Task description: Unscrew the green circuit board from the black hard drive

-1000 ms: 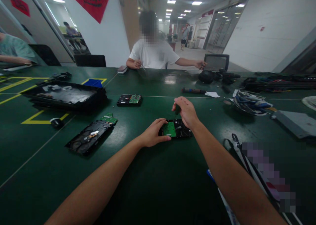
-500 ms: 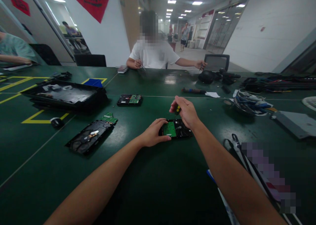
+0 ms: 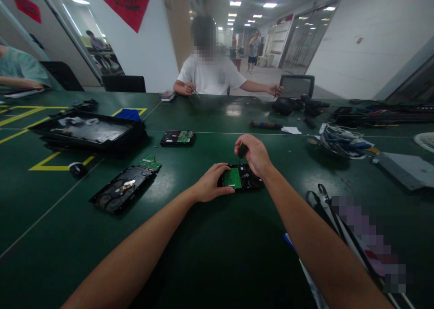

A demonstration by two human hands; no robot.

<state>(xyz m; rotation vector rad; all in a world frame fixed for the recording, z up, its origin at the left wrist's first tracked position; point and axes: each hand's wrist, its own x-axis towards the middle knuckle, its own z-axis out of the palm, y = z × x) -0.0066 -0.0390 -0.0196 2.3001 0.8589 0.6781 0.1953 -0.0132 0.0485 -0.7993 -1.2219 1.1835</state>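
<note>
Head view: the person's left hand [image 3: 212, 182] sits on the left end of a hard drive [image 3: 250, 180], fingers curled over its edge and thumb along the near side, pinning it in place. The hard drive lies flat on the green table [image 3: 210, 259], just in front of the person and about mid-frame, with its green circuit board [image 3: 232, 178] facing up. The right hand [image 3: 257, 155] is directly above the far side of the drive, fingers clenched around the dark handle of a screwdriver [image 3: 242, 150]. The tool is held roughly upright, pointing down at the drive. The tip is hidden, so I can't tell if it touches. Both forearms reach in from the bottom edge.

To the left, well apart, lies an opened drive [image 3: 120, 190] with a loose green board [image 3: 149, 163] at its far end. Further back, a second drive [image 3: 177, 138] lies flat. A black tray [image 3: 88, 130] stands at far left inside yellow tape lines [image 3: 50, 166]. To the right there is a cable bundle [image 3: 342, 139], and behind the right hand a spare screwdriver [image 3: 265, 125] lies on the table. Across the table a co-worker in a white shirt [image 3: 212, 76] sits with both hands on the tabletop.
</note>
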